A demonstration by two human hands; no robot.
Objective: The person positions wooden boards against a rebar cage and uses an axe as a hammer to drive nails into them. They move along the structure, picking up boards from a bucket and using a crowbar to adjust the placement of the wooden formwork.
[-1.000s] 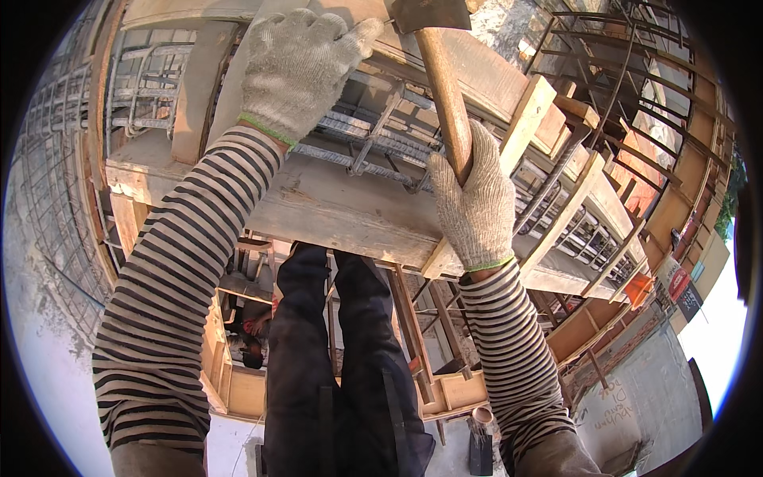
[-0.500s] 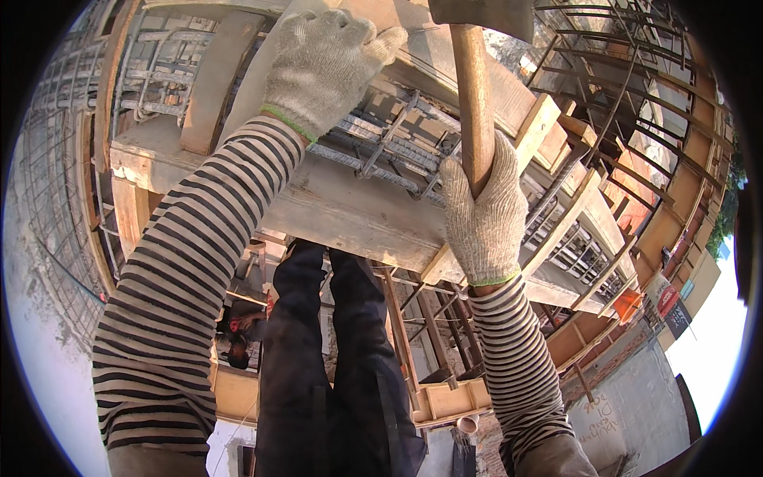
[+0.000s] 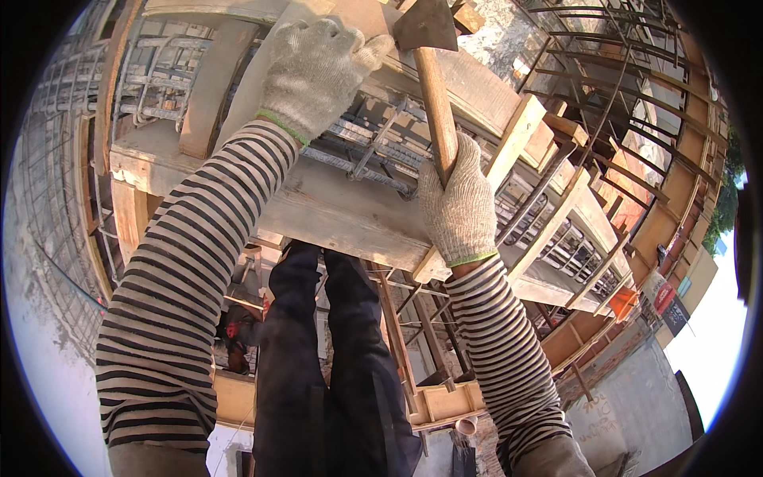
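My right hand [image 3: 459, 203], in a knitted off-white glove with a green cuff, is wrapped round the lower wooden handle of a hammer [image 3: 436, 99]. Its dark metal head points up, above the far boards and to the right of my other hand. My left hand [image 3: 314, 75], gloved alike, lies over a grey wooden plank [image 3: 253, 83] that slants across the formwork. Its fingers are curled and the thumb sticks out to the right, near the hammer head. The fingertips are hidden, so what they hold cannot be made out. A long formwork board [image 3: 342, 211] runs below both hands.
Ribbed steel bars [image 3: 369, 151] lie inside the wooden formwork. Pale wooden braces [image 3: 548, 226] cross it on the right. Beneath my dark-trousered legs [image 3: 350, 342] are timbers far below, with another person [image 3: 238, 330] there. Rebar mesh [image 3: 56, 191] stands at left.
My right hand and the hammer have moved left, and the hammer head has come lower and more fully into sight. My left hand has stayed nearly in place.
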